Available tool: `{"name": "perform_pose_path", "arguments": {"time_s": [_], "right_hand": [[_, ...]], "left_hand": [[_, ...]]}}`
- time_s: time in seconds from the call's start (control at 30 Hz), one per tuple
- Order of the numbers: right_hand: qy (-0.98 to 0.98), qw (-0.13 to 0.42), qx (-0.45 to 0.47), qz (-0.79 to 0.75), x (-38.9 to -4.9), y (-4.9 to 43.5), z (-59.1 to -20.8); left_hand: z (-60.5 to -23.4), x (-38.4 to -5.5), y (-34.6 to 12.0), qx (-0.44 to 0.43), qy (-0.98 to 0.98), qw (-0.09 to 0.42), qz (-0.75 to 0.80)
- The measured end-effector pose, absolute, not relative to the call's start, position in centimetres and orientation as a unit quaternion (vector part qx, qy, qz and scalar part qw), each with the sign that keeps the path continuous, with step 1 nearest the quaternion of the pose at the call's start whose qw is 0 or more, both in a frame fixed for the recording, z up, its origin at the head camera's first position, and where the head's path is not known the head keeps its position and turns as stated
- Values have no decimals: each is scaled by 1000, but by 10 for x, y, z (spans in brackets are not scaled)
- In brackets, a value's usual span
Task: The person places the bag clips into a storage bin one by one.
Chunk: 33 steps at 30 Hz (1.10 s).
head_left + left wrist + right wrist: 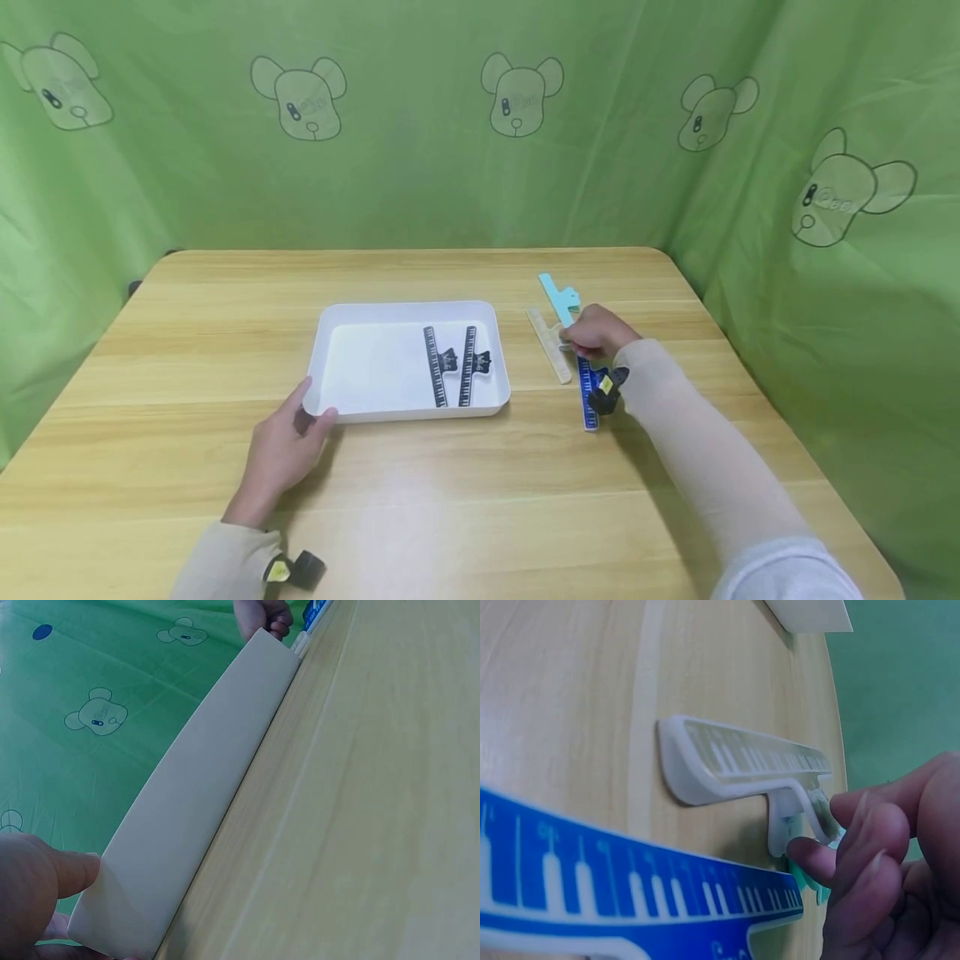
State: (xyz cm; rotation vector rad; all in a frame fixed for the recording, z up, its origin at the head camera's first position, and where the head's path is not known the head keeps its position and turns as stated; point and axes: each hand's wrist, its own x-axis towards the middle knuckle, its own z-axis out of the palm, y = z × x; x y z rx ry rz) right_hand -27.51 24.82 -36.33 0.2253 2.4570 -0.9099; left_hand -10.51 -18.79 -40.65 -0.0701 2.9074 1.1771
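Note:
A white tray (375, 362) lies on the table, with two black clips (434, 367) printed with piano keys side by side in its right part. My left hand (283, 446) grips the tray's near left corner, thumb against the wall in the left wrist view. To the tray's right, my right hand (596, 331) pinches the handle of a cream-white long clip (742, 757) between thumb and fingers; this clip still lies on the table. A blue piano-key clip (630, 885) sits nearer to me, partly under my right wrist. Beyond the hand is a light-blue clip (557, 298), partly covered.
The wooden table (420, 500) ends at a green curtain (420, 183) with mouse-like drawings, which hangs behind it and along the right side. Small black devices are strapped to both wrists.

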Motion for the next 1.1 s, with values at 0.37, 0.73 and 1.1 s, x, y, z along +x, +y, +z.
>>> {"name": "perform_pose_path", "arguments": {"time_s": [0.37, 0.73, 1.1], "right_hand": [[901, 255, 81, -342, -274, 250, -367], [911, 242, 68, -327, -274, 249, -363], [914, 239, 51, -324, -272, 247, -360]], "left_hand": [[-407, -105, -188, -25, 926, -1, 378], [-406, -105, -188, -26, 926, 6, 377], [-405, -104, -187, -30, 924, 12, 381]]}}
